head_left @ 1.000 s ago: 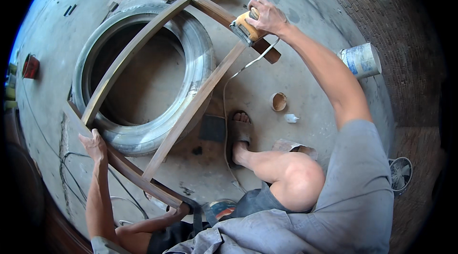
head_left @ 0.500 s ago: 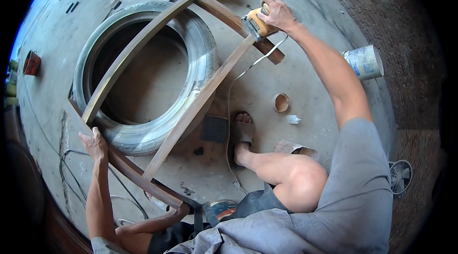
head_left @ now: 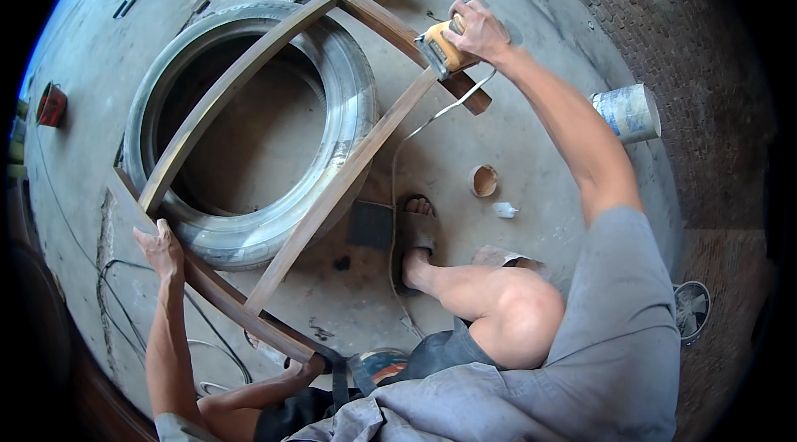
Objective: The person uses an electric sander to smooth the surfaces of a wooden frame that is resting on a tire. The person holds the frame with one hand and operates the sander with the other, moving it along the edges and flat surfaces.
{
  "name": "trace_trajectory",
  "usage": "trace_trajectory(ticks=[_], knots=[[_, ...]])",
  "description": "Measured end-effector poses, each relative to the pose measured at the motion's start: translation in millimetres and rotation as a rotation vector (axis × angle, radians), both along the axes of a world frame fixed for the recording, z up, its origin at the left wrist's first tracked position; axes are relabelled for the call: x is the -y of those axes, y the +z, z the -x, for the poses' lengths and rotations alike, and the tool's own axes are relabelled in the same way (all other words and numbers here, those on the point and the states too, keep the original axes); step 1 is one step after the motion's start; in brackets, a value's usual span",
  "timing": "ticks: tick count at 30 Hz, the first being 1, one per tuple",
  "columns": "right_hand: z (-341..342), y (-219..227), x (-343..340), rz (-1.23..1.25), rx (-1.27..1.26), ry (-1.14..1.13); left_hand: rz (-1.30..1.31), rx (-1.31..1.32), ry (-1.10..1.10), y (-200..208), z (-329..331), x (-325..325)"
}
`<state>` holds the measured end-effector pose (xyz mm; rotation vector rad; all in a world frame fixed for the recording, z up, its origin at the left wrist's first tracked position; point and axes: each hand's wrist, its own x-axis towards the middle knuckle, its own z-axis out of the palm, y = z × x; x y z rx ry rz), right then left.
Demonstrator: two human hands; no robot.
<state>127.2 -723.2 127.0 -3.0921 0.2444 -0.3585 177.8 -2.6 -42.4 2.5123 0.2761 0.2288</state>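
A brown wooden frame (head_left: 343, 191), two crosspieces joining two end rails, lies across a large tire (head_left: 352, 102) on the floor. My right hand (head_left: 481, 31) is closed around a yellow power sander (head_left: 438, 50), which rests on the far rail where the right crosspiece meets it. A pale cord hangs from the sander and runs down toward my foot. At the near left, my left hand (head_left: 163, 251) grips the near rail beside the left crosspiece's end; its fingers wrap partly out of sight around the wood.
On the floor to the right are a small round cup (head_left: 483, 180), a small white bottle (head_left: 505, 210) and a white bucket (head_left: 628, 113) on its side. A red bucket (head_left: 51, 106) stands far left. Black cables (head_left: 124, 309) lie near my left arm; my sandaled foot (head_left: 418, 234) is beside the tire.
The sander in my right hand has shifted slightly left along the far rail. My left hand keeps its grip on the near rail, and the whole view has drifted a little.
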Motion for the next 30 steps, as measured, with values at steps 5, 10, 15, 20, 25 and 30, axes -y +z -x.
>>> trace_trajectory(ticks=[5,10,15,20,25,30], knots=[[7,1,-56,-0.043,-0.057,0.054,-0.003,0.011,-0.003,11,6,0],[-4,6,-17,0.014,-0.03,0.023,0.059,-0.027,-0.035,12,4,7],[-11,1,-13,0.046,-0.013,0.01,0.002,-0.008,0.0,4,0,-3],[3,1,-45,-0.03,-0.043,0.069,0.035,-0.072,0.018,18,7,5],[-8,11,-13,0.051,-0.064,-0.095,0.045,-0.056,0.014,15,3,13],[-5,1,-49,-0.02,-0.02,0.026,0.01,-0.023,0.015,11,5,-1]])
